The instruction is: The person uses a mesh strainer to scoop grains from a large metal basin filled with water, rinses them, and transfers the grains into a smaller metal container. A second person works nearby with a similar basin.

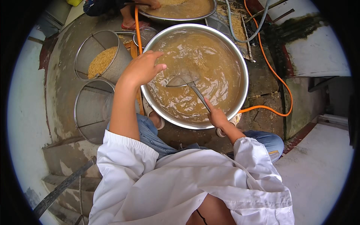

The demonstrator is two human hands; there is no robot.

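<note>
Murky brown water fills a large round metal basin [245, 71] before me, its surface rippled. My right hand [218, 116] grips the handle of a mesh skimmer [181, 80], whose head lies partly under the water near the middle. Over the basin's left rim hovers my left hand [144, 67], fingers apart and holding nothing. To its left, a metal mesh bucket [121, 60] leans over with a heap of yellow grain [102, 62] inside. Below that one, another mesh bucket [90, 108] tilts the same way, with no grain visible in it.
Another basin [180, 19] of cloudy water stands beyond, with another person's hand [155, 4] at it. An orange hose [272, 73] loops along the right, beside a grey hose [239, 40]. A smaller strainer [144, 35] sits at the upper left. Concrete steps [70, 157] rise behind me at left.
</note>
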